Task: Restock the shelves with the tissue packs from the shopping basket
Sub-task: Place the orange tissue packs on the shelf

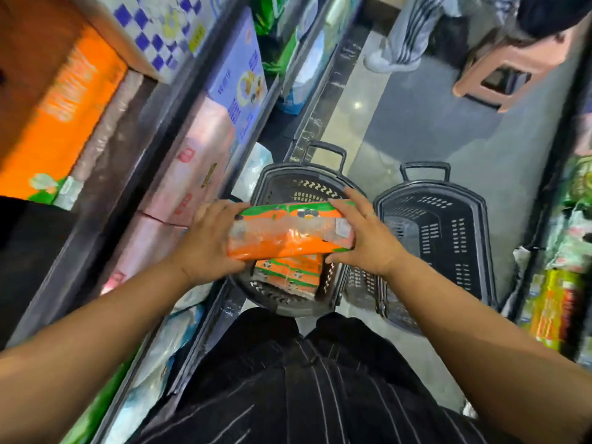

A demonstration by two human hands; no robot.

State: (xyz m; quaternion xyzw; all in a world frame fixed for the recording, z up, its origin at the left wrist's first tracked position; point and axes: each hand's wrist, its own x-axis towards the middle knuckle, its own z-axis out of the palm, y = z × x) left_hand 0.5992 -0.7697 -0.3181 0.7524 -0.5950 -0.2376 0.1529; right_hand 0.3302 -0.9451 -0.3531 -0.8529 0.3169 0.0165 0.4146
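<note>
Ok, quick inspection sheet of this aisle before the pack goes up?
Surface: grey glossy floor.
Job's things: orange tissue pack held above the shopping basket; more orange packs inside it.
Clutter: second basket beside it on the floor.
Grippers: left hand and right hand grip the pack's ends.
Cables: nothing seen.
Surroundings: shelf on the left with pink packs; a stool and another person's legs ahead.

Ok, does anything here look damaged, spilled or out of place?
Nothing stands out. The left hand and right hand hold an orange pack over the basket; more packs lie flat inside.
</note>
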